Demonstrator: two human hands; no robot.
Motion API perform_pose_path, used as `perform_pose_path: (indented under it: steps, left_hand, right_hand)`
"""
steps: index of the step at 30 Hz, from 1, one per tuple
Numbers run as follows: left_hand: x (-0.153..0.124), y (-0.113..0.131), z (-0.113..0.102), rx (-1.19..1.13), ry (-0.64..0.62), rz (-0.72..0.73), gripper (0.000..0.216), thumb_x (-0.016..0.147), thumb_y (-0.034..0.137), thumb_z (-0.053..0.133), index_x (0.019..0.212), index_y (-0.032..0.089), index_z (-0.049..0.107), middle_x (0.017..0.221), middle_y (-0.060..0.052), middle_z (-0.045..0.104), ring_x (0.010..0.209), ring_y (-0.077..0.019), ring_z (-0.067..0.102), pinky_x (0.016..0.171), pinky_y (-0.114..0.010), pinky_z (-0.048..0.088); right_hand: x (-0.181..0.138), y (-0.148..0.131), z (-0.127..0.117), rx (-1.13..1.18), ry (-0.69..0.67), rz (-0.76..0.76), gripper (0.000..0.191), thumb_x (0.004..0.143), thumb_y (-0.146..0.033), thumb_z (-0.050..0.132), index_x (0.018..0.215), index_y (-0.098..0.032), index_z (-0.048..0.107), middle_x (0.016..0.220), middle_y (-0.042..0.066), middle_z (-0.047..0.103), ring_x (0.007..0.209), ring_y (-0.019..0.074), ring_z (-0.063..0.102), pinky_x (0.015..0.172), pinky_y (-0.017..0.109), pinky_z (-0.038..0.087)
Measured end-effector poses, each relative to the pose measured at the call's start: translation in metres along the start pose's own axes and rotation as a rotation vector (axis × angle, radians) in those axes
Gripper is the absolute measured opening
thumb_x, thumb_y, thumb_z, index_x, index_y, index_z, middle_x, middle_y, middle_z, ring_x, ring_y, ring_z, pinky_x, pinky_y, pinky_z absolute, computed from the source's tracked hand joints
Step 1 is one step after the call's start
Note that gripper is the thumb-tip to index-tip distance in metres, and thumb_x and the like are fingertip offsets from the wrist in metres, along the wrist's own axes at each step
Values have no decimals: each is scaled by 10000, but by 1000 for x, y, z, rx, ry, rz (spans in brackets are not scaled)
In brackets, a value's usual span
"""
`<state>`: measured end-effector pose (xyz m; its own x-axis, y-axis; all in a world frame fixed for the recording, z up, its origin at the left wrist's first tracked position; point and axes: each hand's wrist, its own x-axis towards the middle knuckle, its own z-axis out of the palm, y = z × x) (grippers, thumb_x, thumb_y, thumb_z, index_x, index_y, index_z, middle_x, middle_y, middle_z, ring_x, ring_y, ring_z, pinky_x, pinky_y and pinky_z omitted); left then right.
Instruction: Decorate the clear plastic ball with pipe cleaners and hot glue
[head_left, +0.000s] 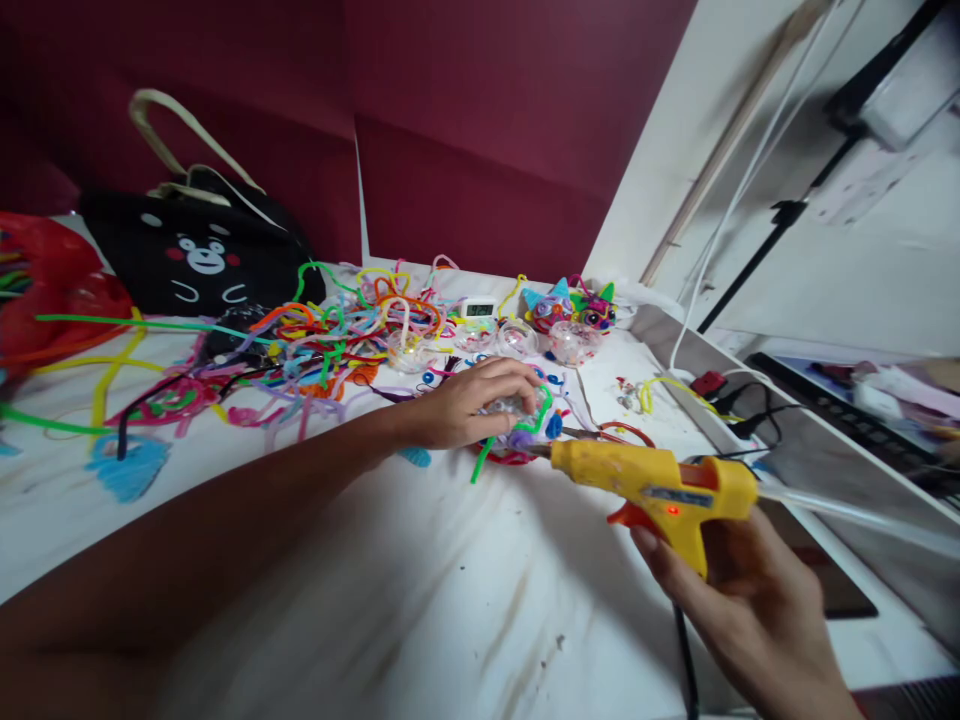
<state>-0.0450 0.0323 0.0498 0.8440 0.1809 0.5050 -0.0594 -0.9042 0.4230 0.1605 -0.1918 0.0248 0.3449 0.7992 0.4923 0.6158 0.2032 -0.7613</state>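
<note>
Yellow plastic glue gun (652,475) was held in the right hand (757,600), fingers wrapped round the grip, nearer and right of the small white digital clock (478,308). Left hand (469,402) was curled over a clear, green-trimmed craft piece (538,422) in front of the clock; pinched or just resting, couldn't be told tbh.

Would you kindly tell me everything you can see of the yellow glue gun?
The yellow glue gun looks plastic and scuffed, with a dark label, lit red light, orange trigger and metal-looking nozzle. A translucent rod sticks out behind; a black cord shows below. The right hand grips its handle, holding it roughly level above the white table, nozzle pointing toward the colourful piece under the left hand. Whether the nozzle touches that piece is unclear.
</note>
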Motion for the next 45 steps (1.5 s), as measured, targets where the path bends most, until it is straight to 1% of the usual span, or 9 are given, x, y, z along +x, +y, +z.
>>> perform_pose_path:
  steps: [7,12,17,20,25,28,32,38,45]
  left_hand:
    - [0,0,1,7,5,2,142,873,165,518,976,195,611,1269,-123,579,1260,-236,504,1074,-407,381]
    - [1,2,1,18,2,-7,156,870,155,517,985,193,616,1278,-121,577,1277,-241,489,1084,-419,374]
    - [1,2,1,25,1,-4,170,861,143,519,987,205,615,1280,-114,579,1282,-240,485,1083,-436,374]
    - [1,2,1,26,3,10,182,855,123,515,987,203,612,1268,-117,583,1271,-232,492,1077,-431,379]
    - [1,4,1,24,4,6,181,856,119,513,982,194,618,1261,-123,586,1266,-234,496,1078,-418,379]
    - [1,4,1,23,2,-2,187,857,125,515,988,203,623,1263,-115,587,1263,-238,500,1079,-418,379]
    - [1,3,1,20,7,3,194,856,123,516,992,207,626,1263,-111,587,1267,-240,496,1081,-423,378]
    - [1,0,2,16,12,28,201,850,118,508,991,198,627,1256,-113,583,1261,-242,499,1084,-414,374]
    - [0,-4,4,17,26,52,210,848,120,514,1005,200,627,1273,-108,577,1264,-244,495,1087,-409,367]
  right_hand:
    - [-4,19,9,-83,-118,-4,179,847,-305,660,996,-215,619,909,93,726,788,231,719,598,282,607]
    - [-1,13,16,-104,-142,-71,165,878,-285,593,1034,-233,584,1034,101,667,854,215,694,688,297,608]
    - [-2,11,18,-180,-183,-29,224,896,-365,554,1090,-253,562,985,79,678,663,173,659,495,244,547]
    - [-2,14,18,-220,-201,-44,279,903,-378,534,1154,-257,534,887,67,689,640,188,664,485,255,542]
    - [-4,6,22,-408,-137,-230,290,944,-250,479,1232,-266,458,1003,77,686,720,185,693,590,277,553]
    - [-2,0,25,-525,-91,-364,293,944,-218,492,1231,-258,446,992,69,695,680,181,677,633,298,543]
    - [0,3,25,-580,-92,-445,319,936,-187,485,1240,-264,431,986,77,709,692,204,670,620,316,517]
    - [-1,5,22,-628,-214,-359,288,924,-202,449,1198,-285,486,1072,85,715,844,259,695,765,386,517]
    - [3,2,21,-658,-314,-268,282,894,-257,458,1132,-300,604,1040,73,726,840,272,682,734,382,513]
